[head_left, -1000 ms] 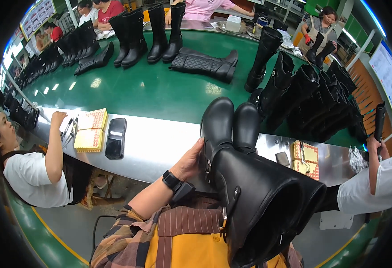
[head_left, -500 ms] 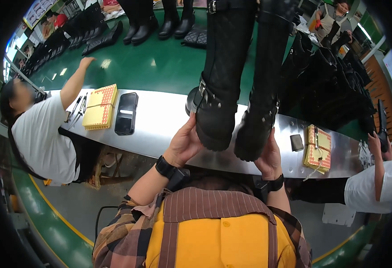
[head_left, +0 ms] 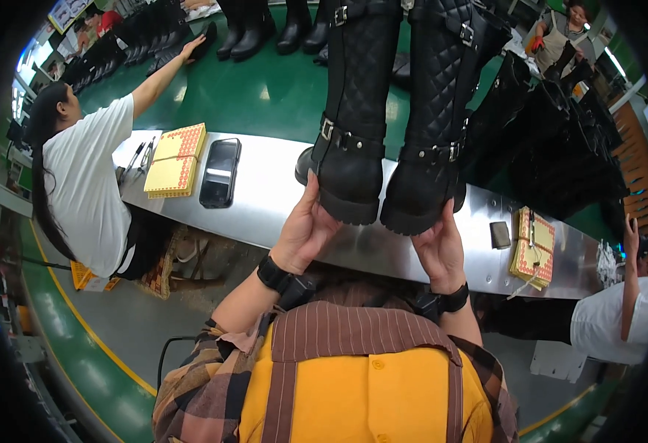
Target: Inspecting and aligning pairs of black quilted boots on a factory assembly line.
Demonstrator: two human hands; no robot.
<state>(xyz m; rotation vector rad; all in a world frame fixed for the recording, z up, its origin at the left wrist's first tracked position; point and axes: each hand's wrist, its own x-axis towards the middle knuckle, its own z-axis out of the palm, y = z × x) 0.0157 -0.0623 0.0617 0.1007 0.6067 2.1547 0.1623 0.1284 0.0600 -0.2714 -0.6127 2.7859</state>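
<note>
L grip (head_left: 308,230) & R grip (head_left: 442,251) each hold a blk quilted boot at the heel, L boot (head_left: 357,96) & R boot (head_left: 433,103) side by side, heels near, over the steel surface (head_left: 272,170). To L: phone (head_left: 220,173), banded yellow cards (head_left: 172,166), then slim tools (head_left: 147,153). To R: small dark block (head_left: 500,235), 2nd card stack (head_left: 534,247). More blk boots (head_left: 560,136) far R. Co-worker (head_left: 87,177) at L, arm stretched to far side.

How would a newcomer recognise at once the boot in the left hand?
From the green table, go to its shiny metal edge. Over it, two black quilted boots are held up. The left hand holds yours: its ankle buckle sits left, its neighbour's right.
</note>
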